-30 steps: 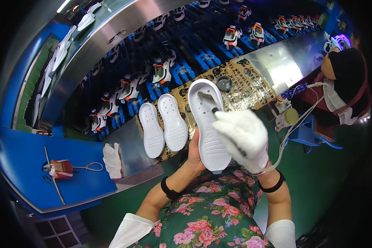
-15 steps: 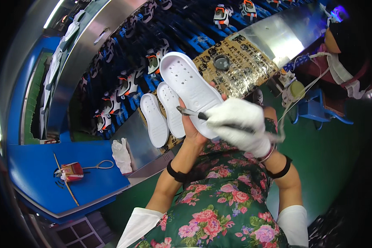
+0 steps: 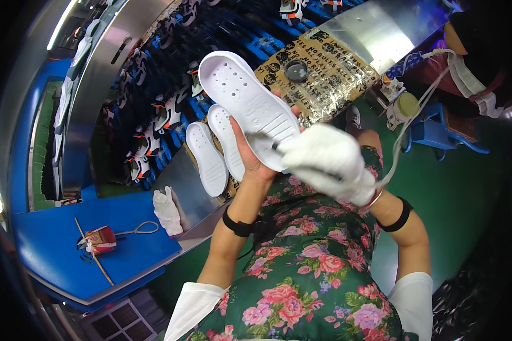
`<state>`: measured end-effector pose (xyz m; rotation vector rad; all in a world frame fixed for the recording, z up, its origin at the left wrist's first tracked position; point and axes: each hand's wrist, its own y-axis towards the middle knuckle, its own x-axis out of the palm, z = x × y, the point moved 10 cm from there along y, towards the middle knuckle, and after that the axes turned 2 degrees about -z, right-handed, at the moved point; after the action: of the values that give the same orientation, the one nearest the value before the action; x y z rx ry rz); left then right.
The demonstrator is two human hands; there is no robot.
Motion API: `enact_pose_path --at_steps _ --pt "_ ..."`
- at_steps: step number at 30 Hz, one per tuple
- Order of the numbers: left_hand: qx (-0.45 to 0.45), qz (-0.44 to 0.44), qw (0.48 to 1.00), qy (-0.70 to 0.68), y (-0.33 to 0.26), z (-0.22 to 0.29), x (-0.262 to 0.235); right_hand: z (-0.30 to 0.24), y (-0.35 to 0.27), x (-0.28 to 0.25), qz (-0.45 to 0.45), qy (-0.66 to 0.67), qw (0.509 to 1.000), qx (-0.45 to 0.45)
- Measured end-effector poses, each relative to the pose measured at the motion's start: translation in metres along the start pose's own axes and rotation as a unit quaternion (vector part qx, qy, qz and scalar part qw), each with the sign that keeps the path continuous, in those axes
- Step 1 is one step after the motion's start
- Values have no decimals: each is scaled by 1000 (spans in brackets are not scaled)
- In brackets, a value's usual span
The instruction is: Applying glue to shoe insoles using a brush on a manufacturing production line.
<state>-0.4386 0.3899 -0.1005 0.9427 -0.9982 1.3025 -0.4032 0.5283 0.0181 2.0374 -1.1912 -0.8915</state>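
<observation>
My bare left hand [image 3: 255,165] holds a white shoe sole [image 3: 242,94] from beneath, fingers wrapped round its edges. The sole is tilted, its face with holes and ridges turned up. In a white knitted glove, my right hand [image 3: 327,162] closes on a slim, dark-handled, brush-like tool [image 3: 275,146]. The tool's tip is blurred over the heel end of the sole; I cannot tell whether it touches. Two more white soles, one nearer the left [image 3: 207,162] and one partly hidden [image 3: 226,142], lie beside my left hand.
A black round cup [image 3: 296,71] stands on a taped cardboard sheet [image 3: 335,85]. Beyond are racks of white and orange shoes [image 3: 165,113]. A blue table [image 3: 45,238] carries a red box [image 3: 100,240]; near it lies a white glove [image 3: 166,210]. A pale cord [image 3: 407,119] hangs at the right.
The sole in my left hand has shifted slightly left and up in view. My right hand has stayed by its heel end, turning so the tool shows less. The surroundings have shifted slightly.
</observation>
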Motion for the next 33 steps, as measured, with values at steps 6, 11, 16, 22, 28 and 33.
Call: enact_pose_path --at_steps 6,11,16,22,28,33 --pt "-33 -52 996 63 1 4 10 42 -13 0 -24 75 971 224" --pt "-121 -50 991 15 -3 6 -3 -2 -7 21 -86 58 994 39" --pt "-123 -64 988 61 1 8 6 33 -10 1 3 77 981 175" --pt "-185 -182 966 14 3 16 21 -1 -14 31 -118 113 984 73" --pt "-231 -204 946 104 -1 11 39 -7 2 10 -97 -18 995 20" --pt "-240 -142 934 221 6 19 39 -33 -22 41 -167 -50 980 -95"
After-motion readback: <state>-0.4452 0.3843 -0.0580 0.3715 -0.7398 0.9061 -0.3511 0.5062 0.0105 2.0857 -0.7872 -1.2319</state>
